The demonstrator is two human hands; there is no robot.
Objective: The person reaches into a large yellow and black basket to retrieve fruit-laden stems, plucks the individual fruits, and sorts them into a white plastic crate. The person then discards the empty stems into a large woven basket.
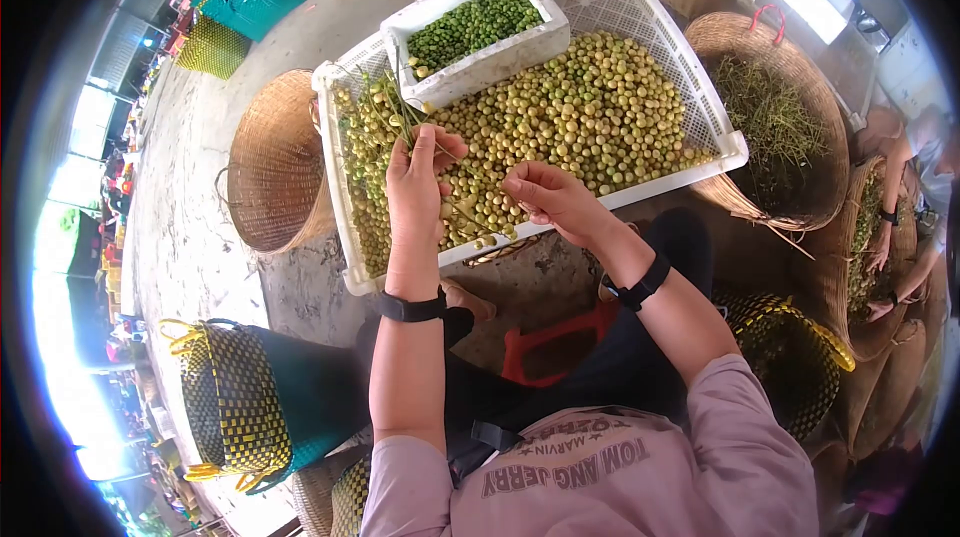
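My left hand (pixel 424 165) is closed around a thin green stem sprig (pixel 405 115), whose ends poke out above and below the fingers. My right hand (pixel 553 199) is pinched a short way to the right, over the fruit; whatever lies between its fingertips is too small to make out. Beneath both hands, a white plastic crate (pixel 735 149) holds a thick layer of small round yellow-green fruits (pixel 600 107). Stemmed fruit clusters (pixel 365 122) lie along its left side. A white foam box (pixel 480 79) of smaller, darker green fruits (pixel 475 29) rests on the crate's far part.
A wicker basket (pixel 270 172) stands left of the crate; another wicker basket (pixel 740 32) with bare stems (pixel 765 117) stands right. Woven yellow-black baskets (pixel 230 397) flank me. A red stool (pixel 530 347) is below. Another person's hands (pixel 880 309) work in a basket at far right.
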